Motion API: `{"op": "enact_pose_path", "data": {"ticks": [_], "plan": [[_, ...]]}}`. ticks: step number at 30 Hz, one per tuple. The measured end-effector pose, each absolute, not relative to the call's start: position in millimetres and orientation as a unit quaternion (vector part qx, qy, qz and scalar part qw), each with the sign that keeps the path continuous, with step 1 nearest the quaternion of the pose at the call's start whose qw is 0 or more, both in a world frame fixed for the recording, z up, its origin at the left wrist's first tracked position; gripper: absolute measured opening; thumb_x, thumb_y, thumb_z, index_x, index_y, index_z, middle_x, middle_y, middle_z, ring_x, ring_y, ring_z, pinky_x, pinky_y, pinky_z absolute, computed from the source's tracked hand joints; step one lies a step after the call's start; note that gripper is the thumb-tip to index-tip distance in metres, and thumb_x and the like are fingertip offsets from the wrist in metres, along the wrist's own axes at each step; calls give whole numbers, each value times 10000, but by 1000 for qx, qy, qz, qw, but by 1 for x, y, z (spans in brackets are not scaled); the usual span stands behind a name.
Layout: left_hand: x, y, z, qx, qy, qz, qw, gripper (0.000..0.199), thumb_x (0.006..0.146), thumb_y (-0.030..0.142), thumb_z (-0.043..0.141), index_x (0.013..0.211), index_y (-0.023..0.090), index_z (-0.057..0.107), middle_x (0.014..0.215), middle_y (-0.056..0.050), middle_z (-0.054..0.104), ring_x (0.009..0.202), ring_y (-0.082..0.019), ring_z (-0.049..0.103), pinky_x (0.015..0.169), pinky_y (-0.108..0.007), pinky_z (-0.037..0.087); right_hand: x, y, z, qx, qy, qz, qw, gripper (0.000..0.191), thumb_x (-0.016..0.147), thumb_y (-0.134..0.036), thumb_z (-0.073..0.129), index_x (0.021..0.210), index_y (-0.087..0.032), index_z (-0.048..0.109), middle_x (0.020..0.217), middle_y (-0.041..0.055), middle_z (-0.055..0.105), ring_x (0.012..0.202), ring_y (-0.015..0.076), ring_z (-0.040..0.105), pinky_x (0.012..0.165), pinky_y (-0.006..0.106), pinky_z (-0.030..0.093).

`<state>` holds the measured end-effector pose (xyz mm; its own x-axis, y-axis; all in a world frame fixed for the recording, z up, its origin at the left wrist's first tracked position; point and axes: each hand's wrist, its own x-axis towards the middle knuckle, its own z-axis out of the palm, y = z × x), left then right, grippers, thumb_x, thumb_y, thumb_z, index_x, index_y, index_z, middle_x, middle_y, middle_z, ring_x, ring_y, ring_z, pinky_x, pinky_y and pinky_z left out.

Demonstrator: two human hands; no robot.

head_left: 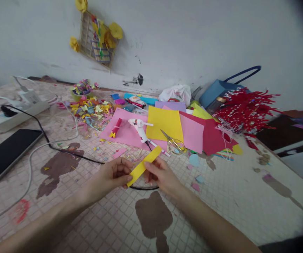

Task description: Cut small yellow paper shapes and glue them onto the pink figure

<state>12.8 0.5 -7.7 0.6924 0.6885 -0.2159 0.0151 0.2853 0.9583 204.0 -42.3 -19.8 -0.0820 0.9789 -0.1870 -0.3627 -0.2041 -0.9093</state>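
A yellow strip (144, 166) is stretched at a slant between my two hands, its upper end to the right. My left hand (118, 173) pinches its lower end between thumb and fingers. Farther up the strip, my right hand (158, 172) grips it with the thumb on top. Just beyond lie a white glue gun (139, 130) on a pink sheet (126, 135) and gold-handled scissors (172, 141) partly on a yellow sheet (164, 121). A small red roll with a yellow end (116, 128) rests left of the glue gun.
At the left are a black phone (8, 153), a white power strip (16, 116) and cables. Colourful scraps (93, 109) lie behind. Red sheets (216, 135), a red beaded bunch (243, 109) and a blue bag (217, 91) stand at the back right.
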Motion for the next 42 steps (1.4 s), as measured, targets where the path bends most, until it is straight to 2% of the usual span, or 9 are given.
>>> {"op": "enact_pose_path", "data": {"ticks": [4, 9, 15, 20, 24, 28, 32, 38, 42], "plan": [[14, -4, -5, 602, 313, 241, 694, 159, 794, 269, 591, 863, 157, 502, 729, -2, 609, 637, -114, 559, 581, -243, 442, 200, -47, -22, -442, -348, 615, 552, 214, 757, -354, 658, 754, -163, 563, 455, -49, 546, 339, 75, 468, 321, 161, 343], [12, -4, 6, 633, 348, 275, 635, 198, 824, 340, 530, 789, 145, 540, 706, -14, 616, 590, -112, 550, 551, -235, 431, 209, -43, -12, -416, -369, 547, 626, 200, 768, -365, 648, 805, -181, 581, 679, 2, 634, 540, 118, 596, 450, 203, 438], [17, -10, 1, 513, 367, 236, 739, 369, 815, 490, 511, 907, 137, 566, 749, -30, 632, 649, -147, 608, 576, -259, 464, 202, -47, -11, -331, -450, 558, 614, 186, 722, -321, 699, 799, -209, 572, 778, -1, 575, 722, 133, 539, 657, 253, 441], [17, -13, -8, 499, 336, 226, 766, 269, 746, 344, 668, 885, 144, 553, 673, 11, 615, 597, -93, 569, 553, -199, 424, 195, -50, -18, -329, -464, 573, 591, 86, 773, -200, 608, 855, -211, 586, 820, 1, 549, 788, 138, 507, 737, 256, 403], [17, -14, -7, 547, 309, 268, 730, 207, 756, 272, 655, 864, 143, 536, 666, 21, 588, 564, -84, 538, 548, -210, 423, 192, -49, -22, -364, -475, 555, 577, 150, 789, -178, 552, 921, -207, 615, 873, 15, 561, 792, 146, 504, 715, 255, 404], [17, -18, -6, 619, 241, 319, 676, 176, 843, 185, 519, 1013, 196, 475, 837, -13, 596, 741, -130, 580, 645, -259, 461, 192, -48, -23, -416, -489, 520, 563, 237, 805, -210, 537, 1029, -217, 614, 903, 19, 566, 780, 144, 509, 682, 250, 412], [17, -22, -6, 721, 230, 300, 581, 236, 832, 95, 479, 1034, 215, 506, 963, -36, 585, 850, -152, 583, 747, -300, 471, 190, -47, -22, -442, -496, 502, 553, 203, 802, -243, 567, 994, -226, 630, 841, 0, 557, 778, 139, 520, 705, 249, 420], [16, -19, -6, 799, 235, 304, 463, 139, 828, 89, 504, 859, 188, 597, 848, -18, 613, 802, -139, 573, 726, -265, 446, 188, -50, -23, -415, -493, 539, 542, 218, 794, -277, 617, 1003, -217, 598, 902, 10, 592, 838, 149, 556, 770, 270, 432], [11, -18, -5, 807, 244, 335, 421, 129, 850, 112, 503, 860, 187, 608, 814, -18, 616, 789, -136, 568, 728, -265, 432, 191, -47, -25, -421, -459, 533, 574, 133, 846, -314, 556, 879, -191, 596, 743, -8, 580, 631, 114, 536, 604, 239, 434]]}}
